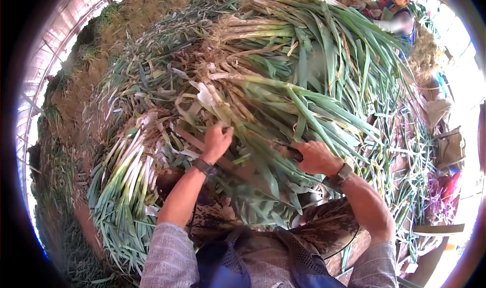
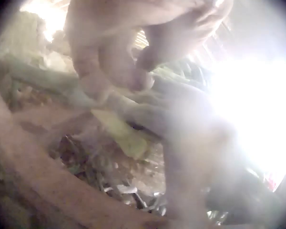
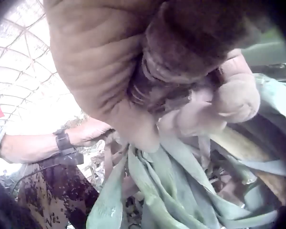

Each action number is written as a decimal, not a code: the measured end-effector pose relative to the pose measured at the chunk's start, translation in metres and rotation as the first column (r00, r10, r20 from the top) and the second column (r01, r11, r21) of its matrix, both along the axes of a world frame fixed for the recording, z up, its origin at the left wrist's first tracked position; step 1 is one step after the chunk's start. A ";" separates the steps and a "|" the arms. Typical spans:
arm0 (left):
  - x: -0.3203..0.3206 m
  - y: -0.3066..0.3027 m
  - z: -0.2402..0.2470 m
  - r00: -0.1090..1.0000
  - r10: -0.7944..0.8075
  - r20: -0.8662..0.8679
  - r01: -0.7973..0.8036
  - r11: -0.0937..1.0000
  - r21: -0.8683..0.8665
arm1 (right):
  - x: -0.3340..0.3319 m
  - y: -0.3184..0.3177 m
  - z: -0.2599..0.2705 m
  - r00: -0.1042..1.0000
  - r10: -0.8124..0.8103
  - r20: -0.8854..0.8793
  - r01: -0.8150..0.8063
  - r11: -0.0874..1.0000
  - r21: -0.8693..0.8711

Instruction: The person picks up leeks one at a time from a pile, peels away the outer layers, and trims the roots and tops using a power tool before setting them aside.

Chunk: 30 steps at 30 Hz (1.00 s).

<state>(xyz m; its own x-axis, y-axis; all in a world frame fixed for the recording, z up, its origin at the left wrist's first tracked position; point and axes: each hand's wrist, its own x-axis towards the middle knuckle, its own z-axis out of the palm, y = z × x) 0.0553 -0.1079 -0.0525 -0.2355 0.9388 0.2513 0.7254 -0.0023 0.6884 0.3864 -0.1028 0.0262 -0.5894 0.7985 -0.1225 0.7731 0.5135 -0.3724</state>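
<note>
My left hand (image 1: 217,142) is in the middle of the head view, fingers curled at a leek stalk (image 1: 220,105) in front of me. In the hazy left wrist view, its fingertips (image 2: 142,82) are bent down over a pale green stalk (image 2: 126,109). A yellow-green leaf (image 2: 126,136) hangs below. To the right, my right hand (image 1: 318,158) grips a dark handle (image 1: 289,152); the far end of this tool is lost among leaves. In the right wrist view, fingers wrap the thick brown handle (image 3: 176,43), with green leek leaves (image 3: 167,191) just below.
A large heap of leeks (image 1: 324,60) with roots spreads ahead and right. A bundle with white stems (image 1: 134,161) lies at left. Loose trimmings (image 1: 152,70) cover the ground. Another person (image 1: 397,9) is at the far right, near a red bag (image 1: 449,186).
</note>
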 end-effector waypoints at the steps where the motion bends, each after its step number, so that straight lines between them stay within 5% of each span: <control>1: 0.005 0.003 0.002 0.999 -0.011 0.043 0.018 0.985 -0.172 | -0.005 0.002 0.008 0.999 0.006 0.037 -0.003 0.995 -0.096; 3: 0.009 0.008 -0.013 0.996 -0.013 0.088 0.042 0.940 -0.339 | -0.009 0.007 0.002 0.998 0.033 0.056 -0.026 0.994 -0.108; 5: 0.013 0.020 -0.057 0.990 -0.033 0.135 0.061 0.975 -0.212 | -0.011 0.009 0.004 0.995 0.055 0.081 -0.046 0.993 -0.112; 6: 0.017 0.022 -0.052 0.990 -0.032 0.139 0.060 0.977 -0.206 | -0.014 0.008 0.008 0.996 0.036 0.084 -0.027 0.994 -0.104; 8: 0.026 0.021 -0.045 0.912 0.055 0.407 0.021 0.983 -0.180 | -0.016 0.008 0.008 0.996 0.018 0.090 -0.010 0.995 -0.097; 15: 0.030 0.033 -0.060 0.773 0.130 0.621 -0.079 0.991 -0.110 | 0.000 0.012 0.000 0.998 -0.012 0.058 0.016 0.997 -0.073; 17: 0.025 0.035 -0.054 0.645 0.054 0.762 0.138 0.973 -0.185 | 0.002 0.009 0.004 0.992 0.000 0.122 0.012 0.995 -0.103; 20: 0.041 0.013 0.000 0.590 0.242 0.771 0.168 0.897 -0.410 | 0.003 0.003 0.007 1.000 0.003 -0.021 -0.004 0.999 -0.050; 21: 0.042 0.008 -0.018 0.634 0.134 0.762 0.174 0.935 -0.309 | 0.005 0.000 0.011 1.000 0.005 -0.014 -0.005 0.999 -0.036; 30: 0.080 -0.061 -0.054 0.553 0.129 0.823 0.159 0.953 -0.256 | 0.020 -0.055 0.007 0.982 0.051 0.183 -0.040 0.997 -0.062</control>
<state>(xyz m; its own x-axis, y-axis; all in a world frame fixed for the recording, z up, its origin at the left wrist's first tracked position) 0.1350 -0.1691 -0.1068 -0.1864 0.9333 -0.3070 -0.1622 0.2789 0.9465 0.4065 -0.1582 0.0329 -0.5880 0.7599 -0.2771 0.8075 0.5315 -0.2560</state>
